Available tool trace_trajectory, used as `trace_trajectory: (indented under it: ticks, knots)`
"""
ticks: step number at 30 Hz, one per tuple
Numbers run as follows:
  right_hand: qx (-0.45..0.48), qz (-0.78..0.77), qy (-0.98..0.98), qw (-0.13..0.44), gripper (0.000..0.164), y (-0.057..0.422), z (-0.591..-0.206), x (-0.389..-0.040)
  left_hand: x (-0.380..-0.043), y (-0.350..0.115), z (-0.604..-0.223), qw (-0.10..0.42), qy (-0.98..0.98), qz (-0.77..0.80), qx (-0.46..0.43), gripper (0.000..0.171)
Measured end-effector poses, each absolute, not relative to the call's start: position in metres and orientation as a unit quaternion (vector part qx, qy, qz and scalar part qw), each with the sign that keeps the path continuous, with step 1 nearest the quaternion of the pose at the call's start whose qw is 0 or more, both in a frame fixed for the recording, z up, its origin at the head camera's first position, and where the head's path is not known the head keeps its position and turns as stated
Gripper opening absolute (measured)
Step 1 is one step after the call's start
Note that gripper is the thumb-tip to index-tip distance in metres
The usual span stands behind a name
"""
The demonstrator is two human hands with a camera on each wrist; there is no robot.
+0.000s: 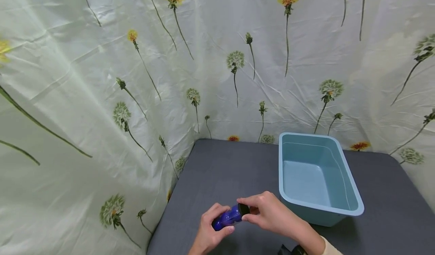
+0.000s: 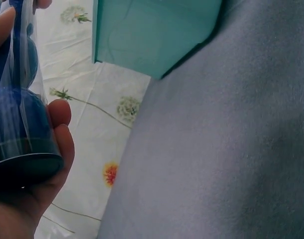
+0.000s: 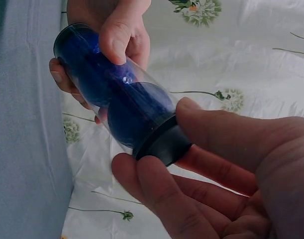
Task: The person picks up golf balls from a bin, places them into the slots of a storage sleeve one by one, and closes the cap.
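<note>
A clear plastic tube of blue balls is held tilted above the grey surface in the head view. My left hand grips the tube round its lower body, with the thumb along one side. At the upper end, my right hand pinches the black lid between thumb and fingers. The lid sits on the tube in the right wrist view. Toward the left wrist camera faces the tube's dark base. Part of the tube is hidden behind the left fingers.
To the right of the hands stands a light blue plastic tub on the grey surface. A white curtain with dandelion prints hangs at the back and left. Near the right wrist lies a small black object, partly cut off by the frame.
</note>
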State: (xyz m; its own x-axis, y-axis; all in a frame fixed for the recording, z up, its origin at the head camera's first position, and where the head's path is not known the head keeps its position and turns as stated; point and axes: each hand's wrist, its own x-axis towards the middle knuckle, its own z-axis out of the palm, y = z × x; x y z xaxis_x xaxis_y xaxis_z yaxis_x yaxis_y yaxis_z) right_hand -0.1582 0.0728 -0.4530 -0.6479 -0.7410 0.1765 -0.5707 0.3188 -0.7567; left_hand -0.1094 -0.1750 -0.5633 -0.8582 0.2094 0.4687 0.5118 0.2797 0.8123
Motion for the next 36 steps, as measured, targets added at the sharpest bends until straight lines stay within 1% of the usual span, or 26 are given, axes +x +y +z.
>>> trace_trajectory:
  ticks: [3,10,12,17,20,23,26,30,33,36]
  knots:
    - [-0.408,-0.417,0.806,0.103,0.041,0.074,-0.453,-0.158,-0.111,-0.174,-0.562,0.133,-0.785,-0.558,-0.232,0.039]
    - [-0.410,-0.404,0.812,0.096,0.042,0.079,-0.456,-0.159,-0.119,-0.166,-0.555,0.164,-0.786,-0.543,-0.244,0.032]
    - [-0.401,-0.411,0.814,0.091,0.042,0.083,-0.456,-0.159,-0.123,-0.161,-0.554,0.179,-0.785,-0.538,-0.251,0.031]
    - [-0.377,-0.430,0.817,0.074,0.042,0.093,-0.456,-0.160,-0.135,-0.147,-0.553,0.238,-0.768,-0.520,-0.289,0.034]
    - [-0.365,-0.428,0.824,0.065,0.043,0.100,-0.456,-0.160,-0.140,-0.138,-0.554,0.252,-0.762,-0.514,-0.301,0.035]
    - [-0.363,-0.422,0.829,0.059,0.043,0.103,-0.456,-0.160,-0.140,-0.133,-0.555,0.250,-0.765,-0.514,-0.298,0.035]
    - [-0.363,-0.418,0.830,0.069,0.044,0.106,-0.454,-0.160,-0.140,-0.130,-0.556,0.246,-0.769,-0.512,-0.294,0.035]
    - [-0.354,-0.416,0.833,0.084,0.044,0.115,-0.448,-0.161,-0.144,-0.126,-0.553,0.211,-0.775,-0.512,-0.303,0.034]
    - [-0.349,-0.409,0.840,0.067,0.044,0.122,-0.444,-0.162,-0.151,-0.124,-0.546,0.167,-0.785,-0.508,-0.313,0.035]
    - [-0.353,-0.399,0.846,0.029,0.044,0.126,-0.441,-0.164,-0.157,-0.124,-0.538,0.142,-0.804,-0.486,-0.310,0.037]
